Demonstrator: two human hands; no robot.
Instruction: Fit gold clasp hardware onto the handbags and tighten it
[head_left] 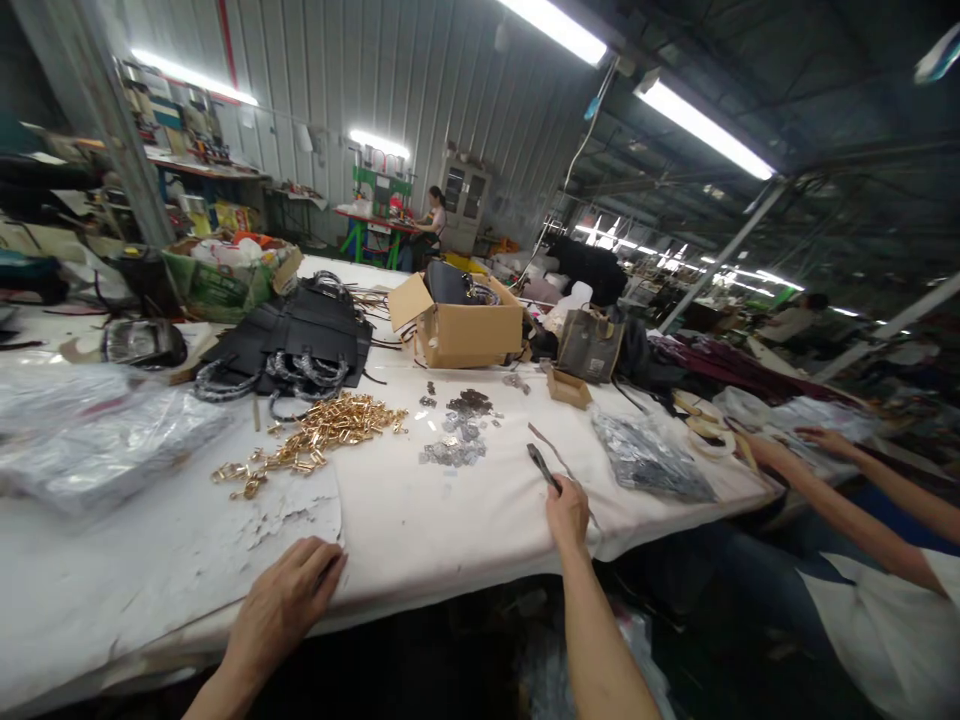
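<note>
My left hand (289,590) rests at the table's front edge, fingers curled together; whatever may be under them is too hidden to make out. My right hand (568,512) is closed on a dark strap piece (541,466) pointing up and left over the white tabletop (420,530). Near it on the cloth lies a thin brown strip (550,445). Between and beyond my hands are a pile of gold metal fittings (330,430) and a heap of small silver and dark metal plates (461,435).
Behind the fittings lie black bag pieces with wrapped handles (300,335) and an open cardboard box (472,335). Rightward are a small box (568,388), a plastic bag of dark parts (652,455) and a co-worker's arms (840,500). Plastic-wrapped material (97,430) covers the left.
</note>
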